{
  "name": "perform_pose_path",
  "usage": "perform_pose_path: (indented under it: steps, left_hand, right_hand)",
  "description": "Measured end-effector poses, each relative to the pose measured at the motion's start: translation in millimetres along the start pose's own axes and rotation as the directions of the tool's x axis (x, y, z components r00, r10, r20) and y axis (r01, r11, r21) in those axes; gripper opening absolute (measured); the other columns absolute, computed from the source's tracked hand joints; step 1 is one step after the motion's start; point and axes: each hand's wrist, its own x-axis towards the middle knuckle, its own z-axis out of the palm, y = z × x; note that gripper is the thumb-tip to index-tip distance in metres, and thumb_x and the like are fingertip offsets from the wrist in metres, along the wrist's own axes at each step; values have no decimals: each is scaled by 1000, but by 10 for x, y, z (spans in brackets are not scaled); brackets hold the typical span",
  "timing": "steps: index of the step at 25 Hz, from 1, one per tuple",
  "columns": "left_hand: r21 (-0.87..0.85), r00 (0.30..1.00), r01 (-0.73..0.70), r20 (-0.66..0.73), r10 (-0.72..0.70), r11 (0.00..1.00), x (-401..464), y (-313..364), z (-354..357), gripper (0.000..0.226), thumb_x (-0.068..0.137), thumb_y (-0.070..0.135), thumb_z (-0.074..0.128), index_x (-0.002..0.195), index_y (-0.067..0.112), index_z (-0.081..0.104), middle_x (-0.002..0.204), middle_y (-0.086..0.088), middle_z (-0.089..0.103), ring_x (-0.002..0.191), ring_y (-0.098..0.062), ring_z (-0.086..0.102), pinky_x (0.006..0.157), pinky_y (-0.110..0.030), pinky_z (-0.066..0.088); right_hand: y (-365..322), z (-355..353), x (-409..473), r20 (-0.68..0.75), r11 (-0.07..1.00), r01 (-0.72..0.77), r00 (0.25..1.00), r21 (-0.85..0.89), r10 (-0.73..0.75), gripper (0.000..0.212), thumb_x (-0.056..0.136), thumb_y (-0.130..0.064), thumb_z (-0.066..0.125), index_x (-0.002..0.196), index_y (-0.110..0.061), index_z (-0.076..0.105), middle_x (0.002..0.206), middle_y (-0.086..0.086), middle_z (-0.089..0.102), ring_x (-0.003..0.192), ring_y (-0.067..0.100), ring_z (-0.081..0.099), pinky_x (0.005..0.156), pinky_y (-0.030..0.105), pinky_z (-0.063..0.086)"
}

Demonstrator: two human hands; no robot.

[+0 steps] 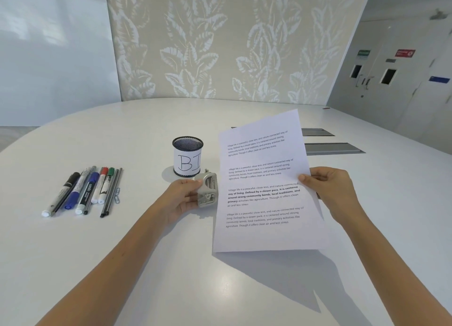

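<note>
A white printed sheet of paper (pixel 264 178) is lifted off the white table (pixel 171 264) and tilted toward me. My right hand (pixel 330 191) pinches its right edge, thumb on the front. My left hand (pixel 183 196) grips a small silver metal hole punch (pixel 208 191) right at the sheet's left edge. Whether the paper sits inside the punch's slot I cannot tell.
A black mesh pen cup (pixel 187 156) with a paper label reading "BI" stands just behind the punch. Several markers and pens (pixel 83 191) and paper clips (pixel 117 196) lie at the left. Two grey cable hatches (pixel 332 148) sit in the table behind the sheet.
</note>
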Motion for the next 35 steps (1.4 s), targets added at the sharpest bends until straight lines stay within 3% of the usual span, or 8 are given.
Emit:
perform_pose_path:
  steps: [7, 15, 18, 23, 26, 30, 35]
  left_hand:
    - [19, 999, -16, 28, 16, 1000, 34, -21, -26, 14, 88, 15, 62, 97, 4, 62, 88, -16, 68, 66, -20, 69, 66, -30, 60]
    - [-57, 999, 12, 45, -9, 998, 22, -35, -117, 56, 80, 18, 73, 125, -2, 47, 101, -18, 69, 83, -28, 69, 74, -35, 58]
    - [-51, 1000, 6, 26, -4, 999, 23, -44, -88, 48, 84, 14, 68, 123, 2, 44, 92, -14, 71, 74, -25, 69, 69, -34, 60]
    - [-39, 999, 2, 52, 0, 999, 32, -27, -88, 48, 83, 13, 68, 124, 3, 47, 100, -15, 71, 81, -27, 68, 74, -35, 59]
    - [-18, 994, -11, 109, 13, 1000, 5, -12, -69, 36, 83, 12, 65, 117, 2, 58, 103, -17, 72, 89, -30, 70, 76, -35, 59]
    - [-20, 989, -4, 146, 7, 1000, -16, -10, -83, 39, 79, 14, 66, 115, 0, 63, 109, -22, 69, 94, -32, 68, 76, -35, 58]
    - [-30, 993, 5, 114, -2, 1000, -10, -4, -77, 39, 81, 14, 67, 116, -1, 61, 113, -23, 67, 94, -30, 68, 79, -35, 58]
  right_hand:
    - [78, 220, 4, -5, 1000, 18, 1000, -4, -18, 13, 79, -10, 72, 74, -22, 74, 71, -3, 75, 64, 20, 65, 66, 36, 54]
    - [141, 265, 147, 29, 999, 4, 1000, 34, -5, 16, 79, -10, 72, 72, -24, 73, 66, -7, 74, 60, 14, 65, 60, 27, 51]
    - [187, 263, 189, 23, 999, 14, 1000, 32, -15, 13, 79, -10, 71, 75, -22, 74, 67, -9, 74, 60, 12, 65, 57, 24, 50]
    - [248, 309, 246, 77, 999, 20, 997, 49, -24, 9, 79, -10, 72, 79, -19, 75, 71, -6, 75, 62, 10, 66, 52, 17, 47]
    - [314, 326, 273, 104, 995, -11, 995, 103, 0, 7, 79, -10, 72, 85, -12, 75, 80, 8, 76, 66, 20, 67, 58, 26, 49]
    - [401, 327, 293, 133, 980, -93, 989, 175, 70, 6, 80, -9, 71, 85, -11, 74, 81, 11, 76, 67, 24, 68, 64, 32, 53]
    - [466, 328, 294, 166, 966, -130, 982, 223, 94, 9, 80, -6, 70, 88, -9, 73, 79, 9, 76, 62, 18, 69, 55, 25, 55]
